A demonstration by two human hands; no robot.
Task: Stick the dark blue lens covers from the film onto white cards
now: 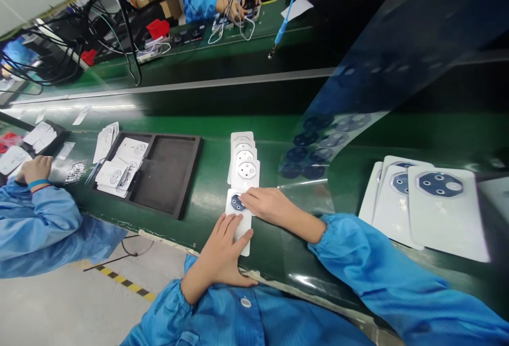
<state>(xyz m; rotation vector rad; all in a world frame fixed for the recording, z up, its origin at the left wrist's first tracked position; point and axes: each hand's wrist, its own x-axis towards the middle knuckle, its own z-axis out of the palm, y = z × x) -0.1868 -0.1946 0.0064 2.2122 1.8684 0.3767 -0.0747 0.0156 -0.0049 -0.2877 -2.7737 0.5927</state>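
1. White panel (245,223), dark blue round film (237,203) at its top end, lies lower centre on the green belt (207,187).
2. Left hand (222,253): flat, fingers spread, pressing the panel down.
3. Right hand (270,205): fingertips on the panel's top edge; cannot tell if pinching.

tray (186,187) left of plate row (243,163), stacked plates (437,213) right

Bright blue smock, elastic-gathered cuffs, white snap button at front; left hand (221,253), right hand (270,204) bare.

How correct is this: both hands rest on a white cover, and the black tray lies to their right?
Wrong side: in the head view the black tray lies to their left. The left hand and right hand do rest on the white cover.
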